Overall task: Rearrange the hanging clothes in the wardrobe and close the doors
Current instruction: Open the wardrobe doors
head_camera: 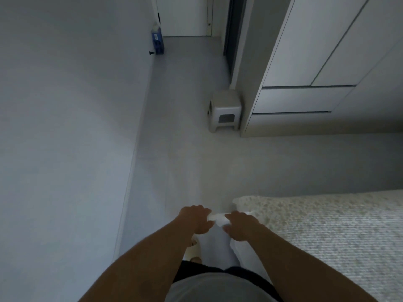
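Dim room, smooth pale floor (185, 131) running between a plain matte wall (65, 105) at left and furniture at right. Wardrobe (327, 62): flat white panels, slab doors meeting in a thin dark seam, two drawer fronts below with shadow-line gaps; doors appear shut. Bed (327, 232) at lower right, covered in a ribbed, nubbly off-white textile with a rounded corner. Small boxy plastic stool (225, 110), rounded edges, cut-out side, stands just beside the wardrobe's end panel. Blue rectangular container (157, 41) against the far wall.

White garment (218, 238): soft, smooth cloth, hanging down in front of the person, well apart from the wardrobe. Left hand (195, 219) and right hand (239, 225), fingers curled, both grip its bunched top edge.
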